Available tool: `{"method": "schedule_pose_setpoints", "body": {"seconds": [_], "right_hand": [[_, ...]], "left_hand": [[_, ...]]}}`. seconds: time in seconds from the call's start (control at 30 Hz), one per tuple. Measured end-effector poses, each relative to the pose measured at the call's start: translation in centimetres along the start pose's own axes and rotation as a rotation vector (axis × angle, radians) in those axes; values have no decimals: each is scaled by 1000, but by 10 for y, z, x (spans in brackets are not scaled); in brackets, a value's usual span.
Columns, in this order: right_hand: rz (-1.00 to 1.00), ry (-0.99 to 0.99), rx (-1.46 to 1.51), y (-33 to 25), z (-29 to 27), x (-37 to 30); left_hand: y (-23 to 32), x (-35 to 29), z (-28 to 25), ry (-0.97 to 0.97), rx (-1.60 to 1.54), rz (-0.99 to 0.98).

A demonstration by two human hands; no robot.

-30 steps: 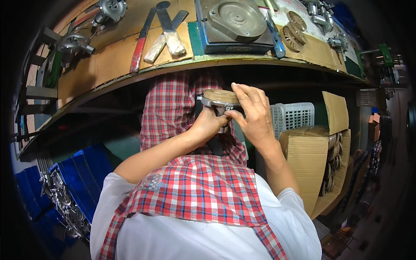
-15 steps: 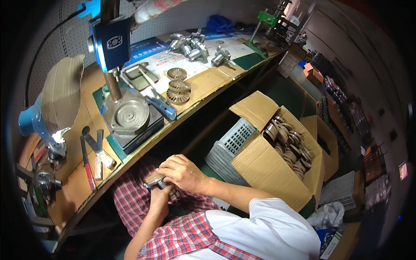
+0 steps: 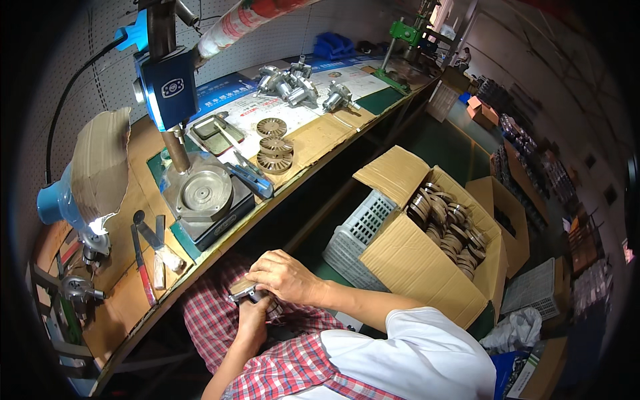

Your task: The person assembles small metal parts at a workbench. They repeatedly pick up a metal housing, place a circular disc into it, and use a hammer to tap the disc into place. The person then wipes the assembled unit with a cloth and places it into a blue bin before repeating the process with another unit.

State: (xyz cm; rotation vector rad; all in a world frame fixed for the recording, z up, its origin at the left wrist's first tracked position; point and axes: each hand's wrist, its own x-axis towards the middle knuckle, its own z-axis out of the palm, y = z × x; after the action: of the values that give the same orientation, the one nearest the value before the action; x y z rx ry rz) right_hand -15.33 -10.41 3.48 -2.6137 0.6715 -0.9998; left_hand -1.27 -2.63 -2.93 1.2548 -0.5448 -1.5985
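Note:
Over my lap, a silvery metal housing (image 3: 244, 295) with a flat brownish top face sits between both hands. My left hand (image 3: 253, 319) is closed around it from below. From above, my right hand (image 3: 285, 277) curls its fingers over its top and far side, covering much of it. Similar metal housings (image 3: 288, 83) lie grouped on the bench, with a single one (image 3: 339, 97) to their right. Several slotted round discs (image 3: 275, 145) rest near the bench's front edge.
A bench press with a blue head (image 3: 168, 90) stands over a round metal fixture (image 3: 205, 191). Beside it lie a blue cutter (image 3: 252, 180) and red-handled pliers (image 3: 145, 273). To my right, an open cardboard box (image 3: 427, 267) full of discs adjoins a grey plastic crate (image 3: 357, 233).
Both hands keep their grip on the metal housing and stay over the lap. The whole view has shifted slightly; nothing has been picked up or put down.

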Motion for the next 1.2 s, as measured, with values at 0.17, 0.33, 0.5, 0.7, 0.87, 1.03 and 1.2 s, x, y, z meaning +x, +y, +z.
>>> {"method": "schedule_pose_setpoints", "body": {"seconds": [0.17,0.33,0.5,0.7,0.87,1.03,1.2], "right_hand": [[0,-6,-1,-1,-3,0],[-2,-3,-15,1,0,0],[49,-31,-27,-3,-5,5],[40,-43,-2,0,-4,3],[17,-19,-4,0,-3,3],[0,-6,-6,2,-1,2],[-10,10,-7,3,1,1]], "left_hand": [[-1,0,2,-17,-9,10],[2,-1,3,-19,-34,4],[-1,3,-3,-52,-49,18],[-2,2,-1,-42,-39,7],[-5,3,-3,-36,-22,24],[-2,-1,0,-25,-33,-7],[0,-3,2,-18,-46,-37]]}}
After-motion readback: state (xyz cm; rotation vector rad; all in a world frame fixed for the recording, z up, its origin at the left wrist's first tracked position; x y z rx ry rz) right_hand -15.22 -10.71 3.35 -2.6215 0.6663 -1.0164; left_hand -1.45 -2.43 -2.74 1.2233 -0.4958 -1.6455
